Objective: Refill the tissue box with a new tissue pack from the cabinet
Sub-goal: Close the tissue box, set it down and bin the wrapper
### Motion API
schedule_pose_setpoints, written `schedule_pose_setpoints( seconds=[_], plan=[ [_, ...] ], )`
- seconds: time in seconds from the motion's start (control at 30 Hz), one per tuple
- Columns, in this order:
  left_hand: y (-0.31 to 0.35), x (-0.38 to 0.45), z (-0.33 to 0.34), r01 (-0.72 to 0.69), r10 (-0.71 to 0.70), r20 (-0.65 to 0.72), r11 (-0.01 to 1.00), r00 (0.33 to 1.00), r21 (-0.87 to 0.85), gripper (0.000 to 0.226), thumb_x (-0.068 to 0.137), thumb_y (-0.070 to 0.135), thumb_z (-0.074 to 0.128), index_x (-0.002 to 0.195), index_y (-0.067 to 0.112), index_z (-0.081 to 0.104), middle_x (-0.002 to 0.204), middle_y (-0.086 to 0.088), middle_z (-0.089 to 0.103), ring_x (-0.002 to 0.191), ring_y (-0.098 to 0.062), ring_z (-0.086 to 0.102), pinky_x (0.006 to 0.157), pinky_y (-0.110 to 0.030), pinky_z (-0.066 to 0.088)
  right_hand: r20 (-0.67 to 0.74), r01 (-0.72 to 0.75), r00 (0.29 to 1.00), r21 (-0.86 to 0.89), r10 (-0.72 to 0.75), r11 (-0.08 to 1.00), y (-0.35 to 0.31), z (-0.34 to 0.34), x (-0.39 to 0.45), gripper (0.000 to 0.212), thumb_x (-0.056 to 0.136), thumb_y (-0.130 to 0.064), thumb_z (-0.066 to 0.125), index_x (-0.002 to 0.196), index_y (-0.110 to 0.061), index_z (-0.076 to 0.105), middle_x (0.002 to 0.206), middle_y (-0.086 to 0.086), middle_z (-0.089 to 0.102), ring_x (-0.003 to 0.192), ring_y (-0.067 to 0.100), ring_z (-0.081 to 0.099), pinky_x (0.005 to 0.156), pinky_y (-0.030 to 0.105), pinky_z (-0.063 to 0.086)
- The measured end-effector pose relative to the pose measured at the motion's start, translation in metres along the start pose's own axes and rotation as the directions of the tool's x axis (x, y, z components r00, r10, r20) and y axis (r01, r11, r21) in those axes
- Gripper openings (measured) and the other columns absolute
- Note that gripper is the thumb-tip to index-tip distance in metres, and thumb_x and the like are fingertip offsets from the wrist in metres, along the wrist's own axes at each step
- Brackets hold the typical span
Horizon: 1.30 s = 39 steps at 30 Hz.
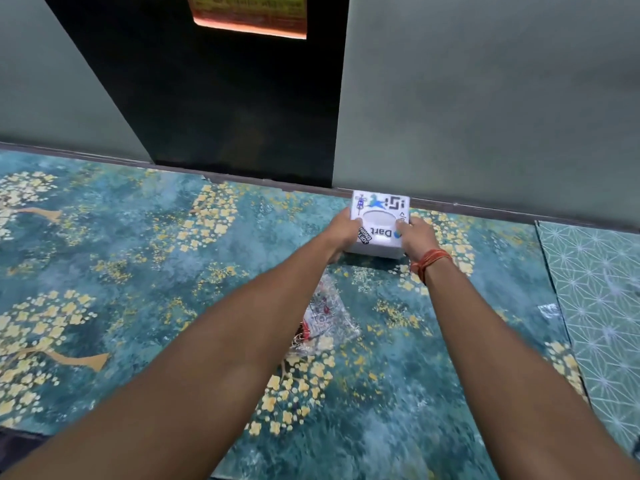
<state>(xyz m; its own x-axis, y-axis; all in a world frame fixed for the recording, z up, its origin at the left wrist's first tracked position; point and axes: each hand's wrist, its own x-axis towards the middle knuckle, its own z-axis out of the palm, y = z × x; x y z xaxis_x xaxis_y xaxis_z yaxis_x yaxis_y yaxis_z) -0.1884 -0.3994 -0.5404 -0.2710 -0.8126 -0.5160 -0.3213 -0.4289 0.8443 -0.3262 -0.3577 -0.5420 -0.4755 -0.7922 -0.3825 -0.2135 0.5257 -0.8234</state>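
A white cube-shaped tissue box (379,216) with stickers and an oval top opening stands at the far edge of the surface, against the wall. My left hand (341,233) grips its left side and my right hand (417,239) grips its right side; an orange thread is tied round the right wrist. The oval opening looks pale; I cannot tell whether a tissue shows in it. A crumpled clear plastic wrapper (325,317) with red print lies on the surface between my forearms, partly hidden by the left arm.
The surface is covered with a teal sheet (138,271) patterned with yellow blossoms. A lighter green geometric sheet (595,306) lies at the right. Behind rises a grey-green wall (485,98) with a dark vertical panel (242,98).
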Motion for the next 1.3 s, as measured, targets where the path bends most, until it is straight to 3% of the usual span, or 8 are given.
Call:
schedule_pose_setpoints(
  seconds=[0.13,0.27,0.47,0.63,0.77,0.93,1.03,1.3],
  plan=[
    [-0.001,-0.011,-0.013,-0.099,0.114,-0.101,0.985,0.988,0.142,0.044,0.104,0.019,0.038,0.147,0.013,0.041,0.148,-0.009,0.048,0.131,-0.028,0.05,0.108,-0.036,0.04,-0.068,-0.005,0.998,0.064,0.009,0.998,0.001,-0.002,-0.032,0.038,0.099,-0.023,0.047,0.133,-0.006,0.05,0.134,0.012,0.055,0.106,0.024,0.056,0.091,0.038,0.05],
    [-0.023,-0.049,-0.06,-0.167,0.244,-0.224,0.934,0.944,0.315,0.042,0.101,0.017,0.044,0.142,0.016,0.049,0.143,-0.011,0.053,0.112,-0.03,0.061,0.094,-0.038,0.051,-0.252,-0.111,0.953,0.222,0.167,0.969,0.023,0.006,-0.11,0.042,0.095,-0.027,0.055,0.133,-0.012,0.047,0.105,0.002,0.06,0.076,0.014,0.057,0.064,0.027,0.05],
    [-0.068,-0.091,-0.122,0.092,-0.045,-0.081,0.596,0.996,0.797,0.041,0.092,0.018,0.056,0.13,0.004,0.055,0.132,-0.02,0.057,0.116,-0.036,0.057,0.094,-0.041,0.047,-0.049,-0.528,0.816,0.339,0.575,0.778,0.06,0.077,-0.201,0.047,0.081,-0.032,0.07,0.116,-0.003,0.055,0.085,0.004,0.059,0.065,0.02,0.058,0.059,0.034,0.054],
    [-0.086,-0.11,-0.132,0.175,-0.086,-0.194,0.841,0.977,0.511,0.009,0.086,0.005,0.062,0.095,0.005,0.065,0.089,-0.012,0.063,0.082,-0.028,0.059,0.066,-0.031,0.047,0.109,-0.589,0.786,0.436,0.609,0.681,0.049,0.098,-0.21,0.031,0.082,-0.016,0.072,0.105,0.002,0.064,0.082,0.01,0.068,0.061,0.02,0.062,0.056,0.033,0.055],
    [-0.091,-0.13,-0.136,0.231,-0.209,-0.178,0.966,0.962,0.113,0.012,0.087,-0.004,0.065,0.097,0.002,0.062,0.091,-0.013,0.064,0.068,-0.019,0.063,0.042,-0.022,0.05,0.158,-0.519,0.838,0.524,0.522,0.675,0.039,0.081,-0.196,0.024,0.088,0.0,0.061,0.112,-0.004,0.061,0.102,0.015,0.064,0.081,0.027,0.068,0.069,0.042,0.063],
    [-0.094,-0.148,-0.14,0.305,-0.315,0.011,0.906,0.949,-0.294,0.013,0.09,-0.004,0.06,0.086,0.008,0.055,0.106,-0.022,0.067,0.085,-0.033,0.07,0.069,-0.04,0.063,0.07,-0.353,0.927,0.496,0.369,0.793,0.035,0.049,-0.188,0.021,0.084,0.011,0.06,0.09,-0.008,0.069,0.101,0.01,0.067,0.079,0.023,0.069,0.054,0.027,0.06],
    [-0.097,-0.159,-0.136,0.382,-0.363,0.124,0.841,0.923,-0.382,0.013,0.09,-0.007,0.056,0.086,0.005,0.054,0.098,-0.021,0.066,0.076,-0.029,0.071,0.065,-0.034,0.062,0.053,-0.278,0.953,0.551,0.299,0.787,0.036,0.03,-0.187,0.022,0.084,0.013,0.06,0.074,-0.006,0.065,0.085,0.011,0.068,0.066,0.019,0.067,0.048,0.021,0.055],
    [-0.082,-0.182,-0.126,0.48,-0.228,0.478,0.712,0.848,-0.513,0.049,0.095,0.025,0.031,0.134,-0.001,0.047,0.127,-0.02,0.059,0.1,-0.019,0.06,0.09,-0.045,0.054,0.214,-0.152,0.976,0.565,0.034,0.811,0.043,-0.016,-0.19,0.044,0.081,0.018,0.056,0.051,-0.012,0.067,0.087,0.01,0.066,0.069,0.019,0.068,0.053,0.027,0.059]
  ],
)
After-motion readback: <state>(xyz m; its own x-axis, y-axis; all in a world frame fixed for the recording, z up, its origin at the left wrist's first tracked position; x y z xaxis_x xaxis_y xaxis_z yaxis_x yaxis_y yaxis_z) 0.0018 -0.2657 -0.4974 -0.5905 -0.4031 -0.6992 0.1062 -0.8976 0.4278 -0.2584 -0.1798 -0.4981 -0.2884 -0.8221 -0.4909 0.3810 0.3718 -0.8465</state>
